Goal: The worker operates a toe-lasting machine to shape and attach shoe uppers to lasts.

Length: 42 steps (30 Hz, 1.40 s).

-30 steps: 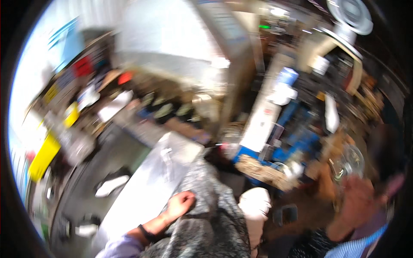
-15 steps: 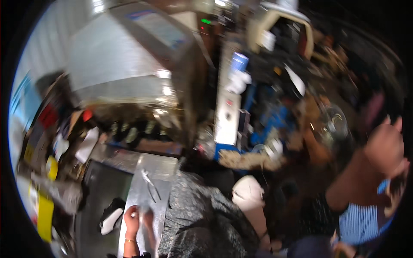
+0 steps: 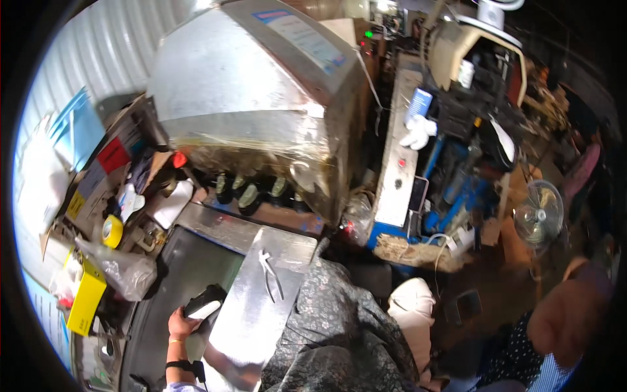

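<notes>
At the lower left, my left hand (image 3: 181,324) closes on the heel end of a black shoe (image 3: 205,306) with a white sole or insole. The shoe is over the dark belt (image 3: 176,274), beside a bare metal plate (image 3: 245,313). A pair of metal pliers (image 3: 270,277) lies on that plate, its handles toward me. Grey flowered cloth (image 3: 339,333) covers the lap right of the plate. I cannot make out my right hand. The blurred arm (image 3: 565,320) at the far right is next to a dotted sleeve unlike my pale one, and seems another person's.
A big metal hood (image 3: 241,78) stands ahead, several dark shoes (image 3: 249,196) under its edge. Yellow tape (image 3: 112,231), a yellow box (image 3: 86,297) and plastic bags (image 3: 127,271) crowd the left. To the right stand a white-topped machine (image 3: 396,189) and a fan (image 3: 539,212).
My left hand has gone from above the metal plate to the shoe on the belt and taken hold of it. The view has shifted and sharpened. The blurred arm at right is lower.
</notes>
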### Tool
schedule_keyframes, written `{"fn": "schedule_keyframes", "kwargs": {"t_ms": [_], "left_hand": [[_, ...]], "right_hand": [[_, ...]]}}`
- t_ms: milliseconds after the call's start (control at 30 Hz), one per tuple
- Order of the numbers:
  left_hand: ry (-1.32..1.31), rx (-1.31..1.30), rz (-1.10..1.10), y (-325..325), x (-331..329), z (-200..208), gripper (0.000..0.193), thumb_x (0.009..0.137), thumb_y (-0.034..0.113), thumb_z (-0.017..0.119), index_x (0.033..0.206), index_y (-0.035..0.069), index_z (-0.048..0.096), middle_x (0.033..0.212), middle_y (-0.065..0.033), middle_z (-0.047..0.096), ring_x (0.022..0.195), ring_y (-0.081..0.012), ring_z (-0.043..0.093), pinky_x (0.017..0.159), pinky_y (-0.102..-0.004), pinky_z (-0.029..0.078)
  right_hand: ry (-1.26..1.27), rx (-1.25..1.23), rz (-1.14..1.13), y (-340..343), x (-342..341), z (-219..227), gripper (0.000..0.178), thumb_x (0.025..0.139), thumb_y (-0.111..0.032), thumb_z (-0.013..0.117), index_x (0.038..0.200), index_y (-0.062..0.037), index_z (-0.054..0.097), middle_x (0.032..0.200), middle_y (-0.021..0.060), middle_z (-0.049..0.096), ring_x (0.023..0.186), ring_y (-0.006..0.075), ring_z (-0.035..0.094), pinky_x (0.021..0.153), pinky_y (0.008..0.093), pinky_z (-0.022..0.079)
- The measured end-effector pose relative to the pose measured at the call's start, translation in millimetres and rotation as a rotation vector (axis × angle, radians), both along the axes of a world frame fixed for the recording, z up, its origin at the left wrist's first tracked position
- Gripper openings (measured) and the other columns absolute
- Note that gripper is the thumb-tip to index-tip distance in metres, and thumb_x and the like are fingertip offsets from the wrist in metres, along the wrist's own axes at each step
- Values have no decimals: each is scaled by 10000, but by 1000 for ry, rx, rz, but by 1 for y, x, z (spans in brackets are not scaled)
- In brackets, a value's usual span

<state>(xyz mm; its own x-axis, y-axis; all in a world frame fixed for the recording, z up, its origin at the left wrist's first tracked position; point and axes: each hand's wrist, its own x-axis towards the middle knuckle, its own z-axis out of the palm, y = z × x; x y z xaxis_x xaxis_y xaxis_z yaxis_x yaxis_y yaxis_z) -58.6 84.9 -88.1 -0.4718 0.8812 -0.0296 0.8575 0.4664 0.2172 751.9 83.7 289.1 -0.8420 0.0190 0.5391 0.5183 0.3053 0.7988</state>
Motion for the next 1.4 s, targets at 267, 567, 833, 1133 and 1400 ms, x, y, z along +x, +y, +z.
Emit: {"fn": "schedule_keyframes", "kwargs": {"t_ms": [267,567,833,1133,1400], "left_hand": [[-64,93,360,-17,26,27,681,734,583,744,665,-87,643,692,-254,657,658,-366,664,665,-440,512],[-47,289,247,-19,186,46,590,676,509,808,656,-46,607,674,-209,656,607,-374,634,625,-437,518],[103,-35,-78,-21,216,25,789,769,492,710,1282,-59,476,1017,-231,644,965,-391,613,868,-451,489],[-86,165,-158,-6,229,40,758,781,243,740,1388,-46,390,1362,-285,481,1222,-411,517,1030,-424,434],[-1297,311,-479,45,318,125,380,918,164,675,1238,-25,593,1176,-126,651,1096,-165,599,959,-301,484]], "right_hand": [[976,-886,-233,120,-44,-128,448,870,-164,643,1278,-2,553,1386,204,510,1263,363,495,1069,446,365],[662,-890,-319,183,-9,-145,369,798,-214,715,1120,-39,673,1314,212,566,1250,386,494,1041,463,393],[1158,-737,-952,290,99,-101,743,769,-476,676,1375,-78,513,1446,304,386,1258,468,459,1059,488,375],[1332,-887,-982,277,86,-127,954,612,-385,764,1455,-111,411,1470,272,355,1294,460,422,1068,462,382],[1027,-558,-635,226,16,-171,733,616,-229,774,1304,-105,553,1472,244,376,1329,430,404,1090,507,349]]}}
